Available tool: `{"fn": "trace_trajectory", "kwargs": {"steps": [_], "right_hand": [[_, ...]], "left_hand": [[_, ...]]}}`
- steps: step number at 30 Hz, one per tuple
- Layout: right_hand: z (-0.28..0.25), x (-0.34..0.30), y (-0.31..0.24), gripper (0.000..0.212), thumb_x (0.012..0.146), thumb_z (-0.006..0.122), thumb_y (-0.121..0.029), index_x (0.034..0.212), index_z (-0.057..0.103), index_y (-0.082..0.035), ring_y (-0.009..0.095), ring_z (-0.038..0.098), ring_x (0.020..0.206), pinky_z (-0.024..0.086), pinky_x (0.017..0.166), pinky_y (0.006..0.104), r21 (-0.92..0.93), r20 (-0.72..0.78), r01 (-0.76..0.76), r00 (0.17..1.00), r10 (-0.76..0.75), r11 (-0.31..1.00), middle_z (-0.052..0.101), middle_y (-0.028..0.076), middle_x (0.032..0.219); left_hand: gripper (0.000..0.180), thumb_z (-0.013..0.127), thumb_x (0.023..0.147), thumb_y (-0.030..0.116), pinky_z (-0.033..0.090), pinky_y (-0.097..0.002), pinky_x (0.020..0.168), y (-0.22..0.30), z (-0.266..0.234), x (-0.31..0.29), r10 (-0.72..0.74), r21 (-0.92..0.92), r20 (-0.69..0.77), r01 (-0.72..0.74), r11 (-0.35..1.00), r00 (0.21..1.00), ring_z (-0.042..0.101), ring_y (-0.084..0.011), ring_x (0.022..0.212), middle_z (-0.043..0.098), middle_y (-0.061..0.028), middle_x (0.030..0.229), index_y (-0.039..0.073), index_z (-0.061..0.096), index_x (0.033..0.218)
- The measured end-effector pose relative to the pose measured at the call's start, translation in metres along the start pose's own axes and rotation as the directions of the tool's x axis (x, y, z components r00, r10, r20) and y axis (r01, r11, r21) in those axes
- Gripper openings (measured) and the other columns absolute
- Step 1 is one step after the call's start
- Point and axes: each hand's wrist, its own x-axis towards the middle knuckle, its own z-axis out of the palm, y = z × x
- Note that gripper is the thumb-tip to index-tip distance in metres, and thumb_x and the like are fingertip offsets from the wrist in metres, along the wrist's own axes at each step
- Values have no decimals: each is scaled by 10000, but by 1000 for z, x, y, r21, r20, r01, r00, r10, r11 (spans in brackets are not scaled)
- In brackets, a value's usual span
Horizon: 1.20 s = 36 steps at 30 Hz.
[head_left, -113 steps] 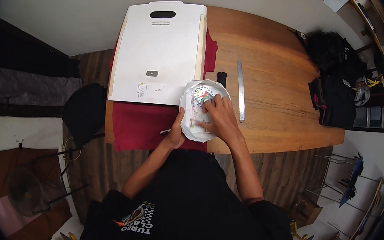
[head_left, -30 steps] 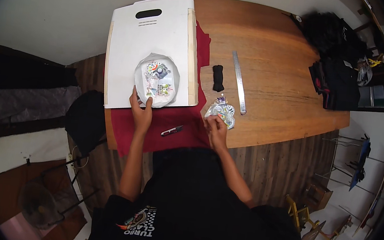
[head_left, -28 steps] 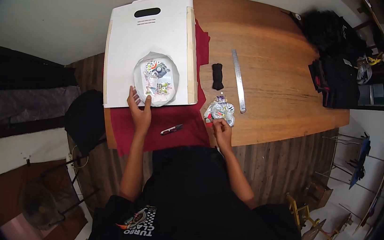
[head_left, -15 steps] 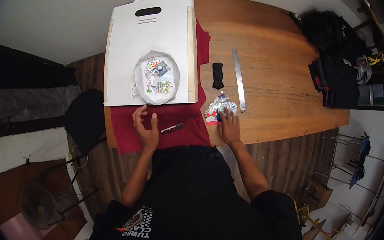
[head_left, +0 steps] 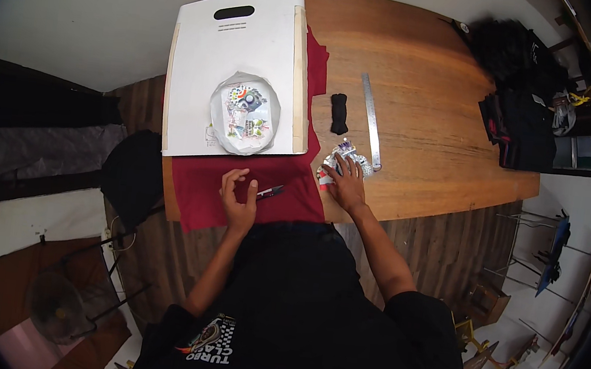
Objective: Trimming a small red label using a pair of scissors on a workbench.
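Observation:
My left hand [head_left: 238, 203] hovers over the red cloth [head_left: 200, 188], its fingers apart and loosely curved, holding nothing. Beside it on the cloth lie small thread snips [head_left: 270, 192], partly covered by my thumb side. My right hand [head_left: 348, 187] rests with spread fingers on a small pile of shiny, colourful printed cutouts [head_left: 347, 150] at the cloth's right edge. The hand hides part of that pile. A white board [head_left: 201, 50] with a handle slot lies over the cloth, and on it sits a round translucent plastic bag [head_left: 216, 128] with colourful printed pieces inside.
A rolled black cloth bundle [head_left: 338, 113] and a steel ruler [head_left: 370, 124] lie on the wooden table [head_left: 423, 90] beyond my right hand. Folded dark clothes [head_left: 524, 130] are stacked at the far right. A fan [head_left: 57, 307] stands at the lower left.
My left hand has moved to the right, closer to the snips. My right hand has shifted slightly left and up over the printed cutouts, its fingers spreading wider.

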Motion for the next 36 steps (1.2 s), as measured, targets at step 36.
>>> {"fn": "trace_trajectory", "kwargs": {"steps": [36], "right_hand": [[4,45,14,293,716,841,-231,985,741,-174,322,242,1508,171,1227,557,-1,246,351,908,-340,936,382,52,1572]], "left_hand": [[207,720,924,163,444,-254,747,-38,13,-29,-143,-41,430,177,983,891,618,-95,818,701,-2,985,70,667,1101]]}}
